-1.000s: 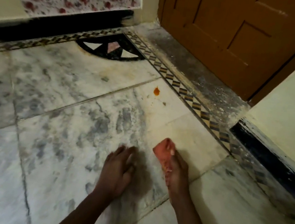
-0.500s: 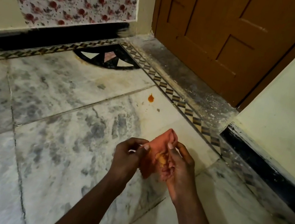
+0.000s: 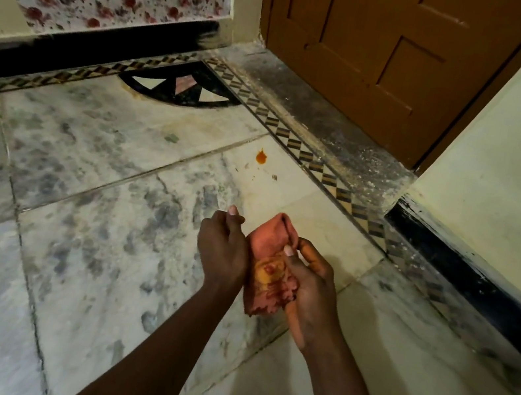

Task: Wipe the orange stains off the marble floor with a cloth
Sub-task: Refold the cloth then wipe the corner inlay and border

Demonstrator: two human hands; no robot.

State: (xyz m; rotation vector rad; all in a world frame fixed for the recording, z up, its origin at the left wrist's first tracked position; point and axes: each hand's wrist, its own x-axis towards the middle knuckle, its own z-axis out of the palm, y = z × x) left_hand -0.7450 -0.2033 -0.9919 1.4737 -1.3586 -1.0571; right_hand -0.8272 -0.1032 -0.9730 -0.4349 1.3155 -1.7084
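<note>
A pink cloth point(image 3: 268, 251) is held up above the marble floor point(image 3: 105, 239) between both hands. Its lower part carries a yellow-orange smear. My right hand point(image 3: 309, 286) grips the cloth from the right, thumb pressed on its front. My left hand point(image 3: 222, 246) holds the cloth's left edge with fingers curled. An orange stain point(image 3: 261, 156) lies on the floor beyond the hands, near the patterned border, with a few small specks beside it.
A brown wooden door point(image 3: 383, 45) stands at the back behind a dusty threshold point(image 3: 302, 107). A checkered tile border point(image 3: 325, 177) runs diagonally to the right. A cream wall with a black skirting point(image 3: 464, 275) juts out on the right. Floral wall covering hangs at the back left.
Both hands lifted off the floor, the right one bringing the cloth up. The left hand joined it and the cloth is unfolded between them, showing the stained side.
</note>
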